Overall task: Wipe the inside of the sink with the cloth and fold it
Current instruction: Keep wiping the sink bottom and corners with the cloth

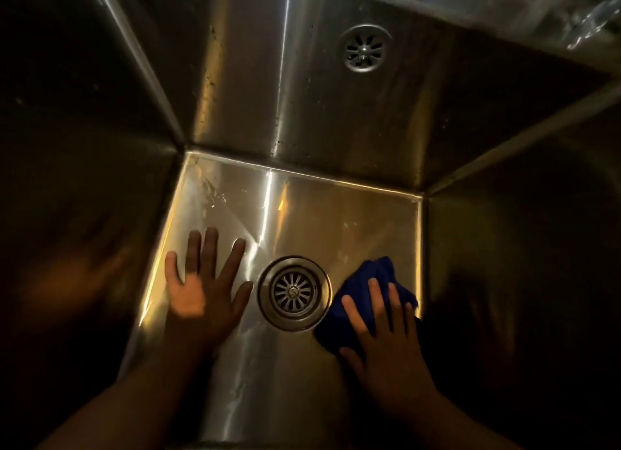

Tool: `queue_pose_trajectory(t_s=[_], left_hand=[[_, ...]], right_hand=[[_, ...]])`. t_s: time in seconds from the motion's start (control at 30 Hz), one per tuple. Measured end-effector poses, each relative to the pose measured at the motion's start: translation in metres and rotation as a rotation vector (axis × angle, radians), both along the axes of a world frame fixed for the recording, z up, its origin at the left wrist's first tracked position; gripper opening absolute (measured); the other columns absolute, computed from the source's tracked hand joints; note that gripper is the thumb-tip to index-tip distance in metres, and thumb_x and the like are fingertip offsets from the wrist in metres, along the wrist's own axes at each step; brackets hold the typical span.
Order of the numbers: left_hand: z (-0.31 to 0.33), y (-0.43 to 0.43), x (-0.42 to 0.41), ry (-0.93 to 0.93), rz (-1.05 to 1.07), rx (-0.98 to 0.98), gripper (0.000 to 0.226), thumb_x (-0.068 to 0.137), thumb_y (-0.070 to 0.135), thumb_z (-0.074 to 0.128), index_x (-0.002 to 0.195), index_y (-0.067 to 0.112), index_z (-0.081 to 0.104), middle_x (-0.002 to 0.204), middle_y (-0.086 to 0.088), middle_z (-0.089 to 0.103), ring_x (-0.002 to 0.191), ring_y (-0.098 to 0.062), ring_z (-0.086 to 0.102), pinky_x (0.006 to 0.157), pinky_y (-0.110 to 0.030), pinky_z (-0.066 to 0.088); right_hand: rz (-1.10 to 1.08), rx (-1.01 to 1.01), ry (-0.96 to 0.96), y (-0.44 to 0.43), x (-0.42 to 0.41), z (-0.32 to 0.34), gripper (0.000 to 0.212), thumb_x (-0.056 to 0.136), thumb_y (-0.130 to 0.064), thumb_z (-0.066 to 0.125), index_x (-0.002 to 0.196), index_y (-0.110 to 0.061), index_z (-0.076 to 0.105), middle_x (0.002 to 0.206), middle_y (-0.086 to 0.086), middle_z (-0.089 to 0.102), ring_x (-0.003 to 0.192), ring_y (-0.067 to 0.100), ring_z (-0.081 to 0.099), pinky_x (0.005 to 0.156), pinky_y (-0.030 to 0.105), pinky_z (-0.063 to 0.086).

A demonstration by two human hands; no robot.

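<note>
I look straight down into a deep stainless steel sink (336,214). A dark blue cloth (366,281) lies bunched on the sink floor, right of the round drain (294,293) and close to the right wall. My right hand (386,328) presses flat on the cloth with its fingers spread and straight. My left hand (205,288) lies flat on the bare sink floor left of the drain, fingers spread, holding nothing. Part of the cloth is hidden under my right hand.
An overflow grate (364,48) sits high on the back wall. Water drops and streaks mark the back wall and the floor's far left corner. The side walls are dark and steep. A wet ledge runs along the top right.
</note>
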State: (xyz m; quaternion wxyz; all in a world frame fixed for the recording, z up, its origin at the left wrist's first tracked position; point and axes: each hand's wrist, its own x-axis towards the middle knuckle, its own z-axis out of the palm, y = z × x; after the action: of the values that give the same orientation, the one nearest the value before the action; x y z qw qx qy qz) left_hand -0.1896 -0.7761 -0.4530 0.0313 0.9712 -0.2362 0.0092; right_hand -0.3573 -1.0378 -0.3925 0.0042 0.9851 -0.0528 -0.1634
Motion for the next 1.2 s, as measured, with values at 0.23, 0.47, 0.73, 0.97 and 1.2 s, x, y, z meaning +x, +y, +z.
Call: queue_pose_trajectory(t_s=[0.23, 0.47, 0.73, 0.97, 1.2], left_hand=[[-0.004, 0.000, 0.000, -0.007, 0.003, -0.013, 0.068, 0.089, 0.056, 0.030, 0.151, 0.031, 0.021, 0.161, -0.014, 0.009, 0.147, -0.035, 0.009, 0.110, -0.063, 0.009], [0.003, -0.003, 0.000, 0.043, 0.026, -0.014, 0.069, 0.089, 0.058, 0.025, 0.151, 0.028, 0.021, 0.161, -0.014, 0.007, 0.148, -0.034, 0.006, 0.111, -0.062, 0.009], [0.000, -0.002, 0.000, 0.038, 0.023, -0.014, 0.071, 0.086, 0.056, 0.035, 0.151, 0.030, 0.022, 0.161, -0.013, 0.007, 0.148, -0.035, 0.007, 0.111, -0.062, 0.010], [0.001, -0.002, -0.001, 0.066, 0.034, 0.000, 0.074, 0.087, 0.058, 0.032, 0.152, 0.028, 0.016, 0.161, -0.013, 0.006, 0.148, -0.034, 0.006, 0.113, -0.062, 0.009], [0.007, -0.002, -0.002, 0.070, 0.081, -0.009, 0.082, 0.087, 0.054, 0.036, 0.151, 0.006, 0.018, 0.158, -0.020, 0.014, 0.147, -0.034, 0.011, 0.115, -0.059, 0.014]], right_hand=[[-0.040, -0.103, 0.045, 0.008, -0.033, 0.004, 0.075, 0.091, -0.067, 0.003, 0.152, -0.025, 0.012, 0.158, 0.018, 0.002, 0.141, 0.046, 0.009, 0.108, 0.058, 0.009], [-0.278, -0.096, -0.018, 0.003, 0.035, -0.004, 0.073, 0.092, -0.066, 0.011, 0.149, -0.022, 0.029, 0.156, 0.024, 0.021, 0.140, 0.049, 0.021, 0.107, 0.065, 0.024], [-0.461, -0.137, -0.179, -0.038, 0.156, -0.028, 0.072, 0.089, -0.063, 0.025, 0.148, -0.022, 0.032, 0.152, 0.024, 0.028, 0.135, 0.049, 0.030, 0.104, 0.064, 0.027], [-0.857, -0.064, -0.305, 0.016, 0.214, -0.042, 0.074, 0.090, -0.063, 0.030, 0.149, -0.017, 0.029, 0.155, 0.027, 0.018, 0.140, 0.051, 0.017, 0.106, 0.065, 0.019], [-0.840, 0.115, -0.313, 0.110, 0.261, -0.039, 0.083, 0.088, -0.062, 0.042, 0.152, -0.015, 0.017, 0.158, 0.027, 0.000, 0.143, 0.049, -0.003, 0.110, 0.066, 0.000]])
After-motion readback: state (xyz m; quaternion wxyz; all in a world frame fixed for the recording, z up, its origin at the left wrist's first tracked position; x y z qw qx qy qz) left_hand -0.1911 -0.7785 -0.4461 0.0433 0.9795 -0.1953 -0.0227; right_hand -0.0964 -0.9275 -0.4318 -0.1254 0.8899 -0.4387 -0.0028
